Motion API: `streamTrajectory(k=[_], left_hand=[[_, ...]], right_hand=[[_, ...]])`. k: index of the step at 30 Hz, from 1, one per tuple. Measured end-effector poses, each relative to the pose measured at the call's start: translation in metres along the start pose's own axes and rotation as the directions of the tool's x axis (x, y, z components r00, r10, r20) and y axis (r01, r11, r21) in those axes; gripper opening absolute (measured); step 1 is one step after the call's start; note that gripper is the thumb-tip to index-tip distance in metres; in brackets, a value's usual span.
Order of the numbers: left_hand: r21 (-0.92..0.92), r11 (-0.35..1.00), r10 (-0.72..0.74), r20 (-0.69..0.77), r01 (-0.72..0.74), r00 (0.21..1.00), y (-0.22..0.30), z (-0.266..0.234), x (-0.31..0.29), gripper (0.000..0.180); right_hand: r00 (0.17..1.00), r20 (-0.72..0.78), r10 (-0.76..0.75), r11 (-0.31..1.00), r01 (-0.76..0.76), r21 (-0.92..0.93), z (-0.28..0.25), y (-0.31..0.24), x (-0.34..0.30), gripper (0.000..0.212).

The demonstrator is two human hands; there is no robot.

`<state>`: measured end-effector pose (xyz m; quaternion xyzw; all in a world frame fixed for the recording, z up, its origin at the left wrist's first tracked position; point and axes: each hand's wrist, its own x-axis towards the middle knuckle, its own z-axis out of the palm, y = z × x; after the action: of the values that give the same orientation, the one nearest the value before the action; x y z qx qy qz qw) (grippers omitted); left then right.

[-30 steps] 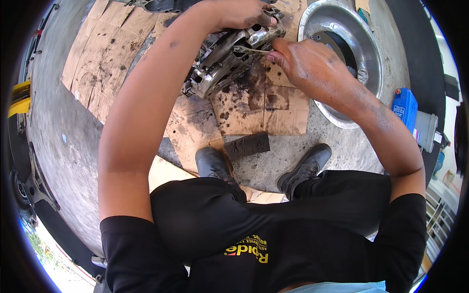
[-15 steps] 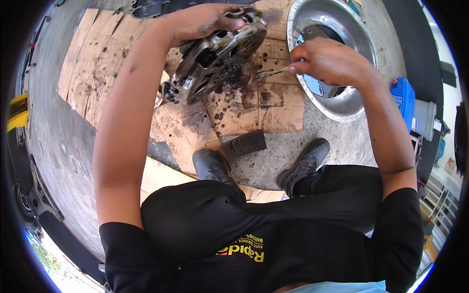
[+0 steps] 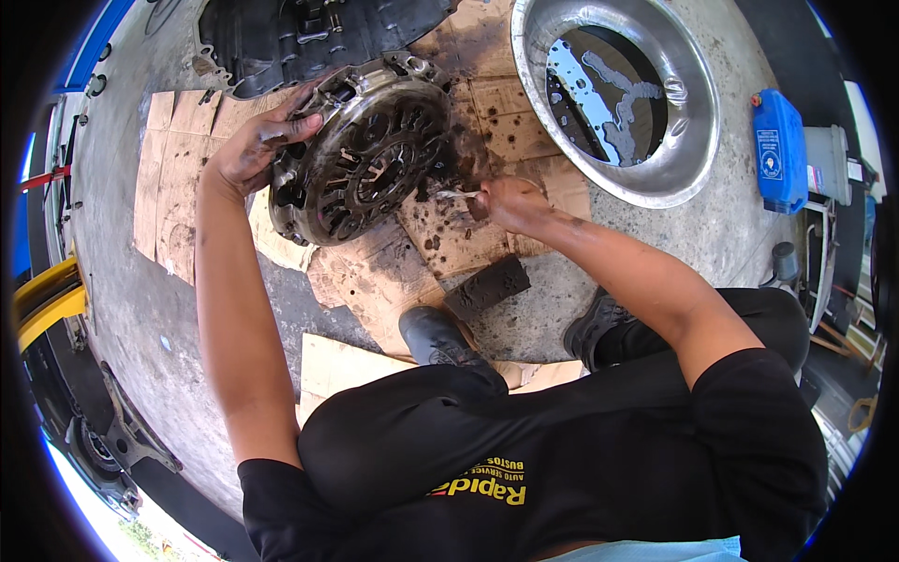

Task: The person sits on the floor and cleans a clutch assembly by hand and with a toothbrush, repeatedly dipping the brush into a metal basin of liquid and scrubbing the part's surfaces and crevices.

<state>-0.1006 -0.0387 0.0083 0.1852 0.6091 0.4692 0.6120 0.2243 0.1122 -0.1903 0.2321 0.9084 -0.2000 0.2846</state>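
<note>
My left hand (image 3: 255, 148) grips the rim of a dirty, oily clutch pressure plate (image 3: 412, 126), holding it tilted above stained cardboard. Its ring of dark diaphragm-spring fingers faces right and toward me. To its right, my right hand (image 3: 515, 204) is closed around a small, slim brush (image 3: 456, 194). The brush tip points left toward the plate, slightly apart from it; blur hides its detail. A wide metal basin (image 3: 688, 155) holding dark liquid with patches of foam stands beyond my right hand.
Stained cardboard (image 3: 173, 187) covers the floor. A dark block (image 3: 489, 286) lies by my boots (image 3: 435, 337). At the far left is a large black casing (image 3: 328, 42). A blue jug (image 3: 779, 155) and grey bucket (image 3: 828, 164) stand at right; a yellow bar (image 3: 47, 300) is at left.
My left hand has brought the pressure plate lower and left, turning its spring face into view. My right hand has moved with the brush from over the basin's edge leftward toward the plate.
</note>
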Motion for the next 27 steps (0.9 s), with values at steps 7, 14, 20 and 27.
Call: streamTrajectory(k=[7, 14, 20, 27], left_hand=[[-0.043, 0.999, -0.025, 0.031, 0.027, 0.999, -0.005, 0.009, -0.007, 0.083], [0.074, 0.997, -0.012, -0.063, 0.017, 0.998, 0.000, 0.019, 0.000, 0.092], [0.069, 0.993, -0.085, -0.125, 0.094, 0.989, 0.003, 0.027, 0.001, 0.091], [0.067, 0.995, -0.059, -0.155, 0.070, 0.986, 0.003, 0.030, -0.003, 0.069]], right_hand=[[0.916, 0.037, -0.399, 0.824, 0.376, -0.425, 0.028, -0.031, -0.070, 0.052], [0.805, 0.041, -0.592, 0.775, 0.582, -0.247, 0.075, -0.037, -0.096, 0.045], [0.801, 0.364, -0.476, 0.858, 0.513, -0.008, -0.042, -0.034, -0.084, 0.070], [0.996, -0.066, 0.061, 0.868, -0.020, 0.496, -0.232, 0.104, -0.028, 0.067]])
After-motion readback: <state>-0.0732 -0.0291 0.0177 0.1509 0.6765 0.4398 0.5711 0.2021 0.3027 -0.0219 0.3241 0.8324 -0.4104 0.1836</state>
